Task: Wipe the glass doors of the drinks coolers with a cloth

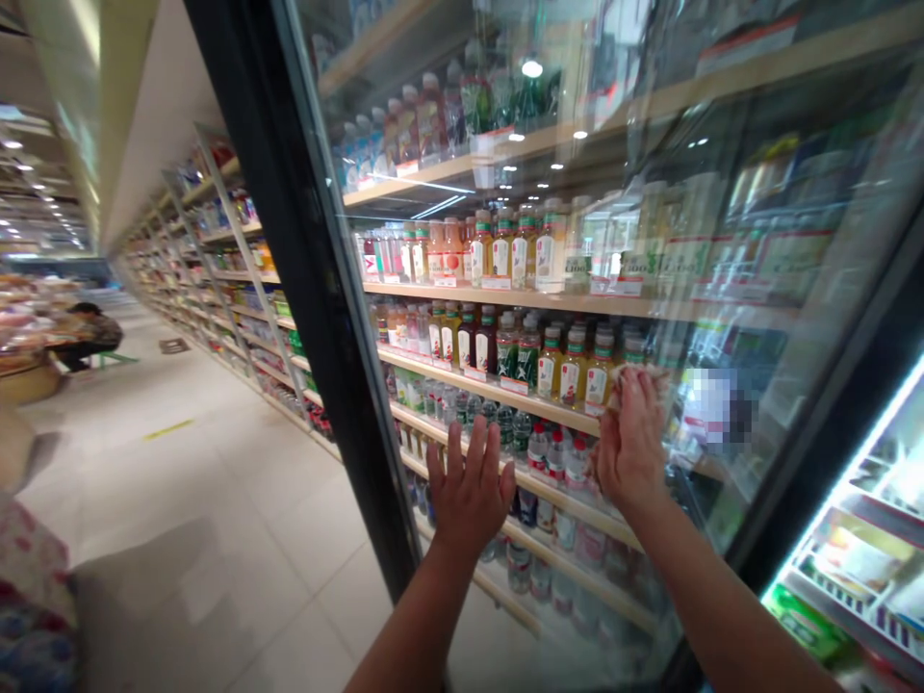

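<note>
Fingers of the right hand point(636, 452), nearly straight and together, hold a pale cloth point(658, 376) at the glass door point(299, 241), its edge showing around their tips, while the left hand point(468, 486), spread and apparently empty, sits lower, left of it.

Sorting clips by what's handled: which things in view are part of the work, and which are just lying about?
Part of the work:
- cloth, in the right hand
- glass door, left hand raised at it

Just about:
- bottles behind the glass
- shelves
- yellow floor strip
</note>
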The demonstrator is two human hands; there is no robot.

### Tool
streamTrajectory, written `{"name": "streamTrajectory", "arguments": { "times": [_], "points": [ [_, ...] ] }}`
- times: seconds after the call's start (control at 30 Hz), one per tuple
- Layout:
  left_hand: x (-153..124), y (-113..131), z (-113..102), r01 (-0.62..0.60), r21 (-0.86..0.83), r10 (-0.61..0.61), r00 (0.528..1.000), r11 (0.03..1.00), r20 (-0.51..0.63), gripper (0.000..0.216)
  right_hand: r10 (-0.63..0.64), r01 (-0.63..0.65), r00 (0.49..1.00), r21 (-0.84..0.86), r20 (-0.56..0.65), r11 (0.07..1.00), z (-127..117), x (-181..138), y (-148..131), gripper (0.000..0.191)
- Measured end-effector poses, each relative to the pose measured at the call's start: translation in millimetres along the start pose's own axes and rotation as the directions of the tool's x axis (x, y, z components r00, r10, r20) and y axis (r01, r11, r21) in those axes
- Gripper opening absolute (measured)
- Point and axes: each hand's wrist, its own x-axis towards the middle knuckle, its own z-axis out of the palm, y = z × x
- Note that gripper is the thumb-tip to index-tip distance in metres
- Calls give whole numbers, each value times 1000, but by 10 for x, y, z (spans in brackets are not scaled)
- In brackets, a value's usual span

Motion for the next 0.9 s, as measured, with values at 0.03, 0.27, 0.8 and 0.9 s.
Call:
{"name": "streamTrajectory", "arguments": {
  "times": [0.03, 0.27, 0.8, 0.9],
  "points": [
    [0, -2, 2, 1, 1, -1, 1000, 1000, 2, 66, 11, -10, 1000, 8, -16, 1000, 0, 6, 3, 70],
    [7, -4, 3, -7, 9, 7, 1000, 1000, 5, 67, -173, 178, 981, -64, 85, 982, 46, -199, -120, 70],
    [28, -40, 28, -20, 17, 20, 1000, 1000, -1, 68, -62, 62, 998, -111, 6, 992, 45, 167, -69, 69],
    [24, -51, 40, -19, 15, 19, 1000, 1000, -1, 68, -6, 5, 1000, -129, -7, 992, 28, 188, -21, 67]
  ]
}}
